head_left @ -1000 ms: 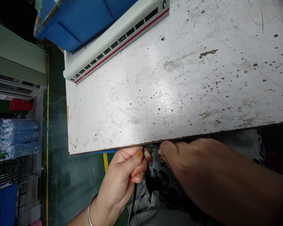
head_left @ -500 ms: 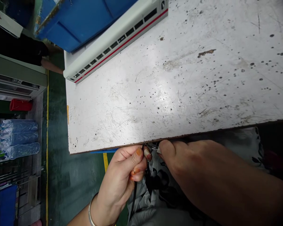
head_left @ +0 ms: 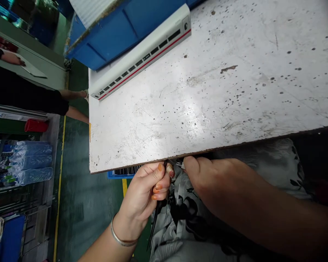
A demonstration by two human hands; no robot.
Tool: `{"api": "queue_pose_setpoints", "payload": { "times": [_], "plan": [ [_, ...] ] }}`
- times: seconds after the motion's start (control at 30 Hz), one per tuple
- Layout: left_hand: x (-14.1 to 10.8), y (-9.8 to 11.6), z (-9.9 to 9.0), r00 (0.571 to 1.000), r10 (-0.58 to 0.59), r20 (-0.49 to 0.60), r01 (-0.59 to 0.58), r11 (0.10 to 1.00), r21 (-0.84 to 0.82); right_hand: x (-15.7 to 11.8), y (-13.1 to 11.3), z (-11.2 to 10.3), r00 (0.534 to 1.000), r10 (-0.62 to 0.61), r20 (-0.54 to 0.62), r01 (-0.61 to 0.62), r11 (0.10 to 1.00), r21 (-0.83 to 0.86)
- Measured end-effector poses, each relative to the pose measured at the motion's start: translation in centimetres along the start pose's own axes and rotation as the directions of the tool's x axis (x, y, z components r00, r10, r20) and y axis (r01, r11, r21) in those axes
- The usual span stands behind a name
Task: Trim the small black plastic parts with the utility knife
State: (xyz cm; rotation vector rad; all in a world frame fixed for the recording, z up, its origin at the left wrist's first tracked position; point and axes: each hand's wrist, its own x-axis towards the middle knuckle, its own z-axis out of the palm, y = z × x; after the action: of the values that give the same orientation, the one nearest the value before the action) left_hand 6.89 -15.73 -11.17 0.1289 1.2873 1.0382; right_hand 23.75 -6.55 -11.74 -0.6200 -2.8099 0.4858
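Observation:
At the near edge of the white table (head_left: 142, 134), my left hand (head_left: 150, 185) is closed in a pinch on a thin black cord (head_left: 155, 227), whose lower part hangs below the fingers. One fingertip has a pale wrapping. Close beside it on the right, my right hand (head_left: 218, 185) is closed, seen from its back. A small shiny metal piece (head_left: 179, 163) shows at its thumb, pointing toward my left hand; what it belongs to is hidden. Both hands are just below the tabletop, over my patterned grey and black clothing (head_left: 169, 242).
A white train-carriage shell (head_left: 144, 60) with dark windows and a red stripe lies at the back, against a blue bin (head_left: 111, 32). Another person (head_left: 24, 87) in black stands at the left. Wrapped bottles (head_left: 32, 163) and a red bucket (head_left: 36, 125) are beyond the floor aisle.
The view has shifted, so the table and bin sit farther right. More of the other person shows. My hands keep nearly the same hold at the table edge.

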Motion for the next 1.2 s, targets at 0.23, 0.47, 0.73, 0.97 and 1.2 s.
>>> {"api": "queue_pose_setpoints", "payload": {
  "times": [0.23,0.47,0.73,0.97,1.2],
  "plan": [
    [-1.1,-0.1,-0.2,0.997,0.002,0.081,0.001,0.999,-0.040,-0.1,0.8,0.2,0.967,0.113,0.230,-0.145,0.981,0.131],
    [-1.7,0.0,0.4,0.996,0.000,0.088,0.004,0.999,-0.054,-0.2,0.8,-0.2,0.939,0.194,0.284,-0.273,0.924,0.269],
    [-2.0,0.1,0.4,0.996,-0.006,0.091,0.013,0.997,-0.075,-0.1,0.8,0.1,0.946,0.196,0.258,-0.272,0.913,0.304],
    [-1.4,-0.1,0.4,0.998,0.033,0.059,-0.032,0.999,-0.012,-0.1,0.8,0.2,0.950,0.201,0.239,-0.272,0.908,0.319],
    [-2.6,0.1,1.4,0.944,0.327,-0.051,-0.232,0.764,0.601,-0.1,1.2,0.4,0.956,0.198,0.219,-0.274,0.869,0.412]
  ]
}}
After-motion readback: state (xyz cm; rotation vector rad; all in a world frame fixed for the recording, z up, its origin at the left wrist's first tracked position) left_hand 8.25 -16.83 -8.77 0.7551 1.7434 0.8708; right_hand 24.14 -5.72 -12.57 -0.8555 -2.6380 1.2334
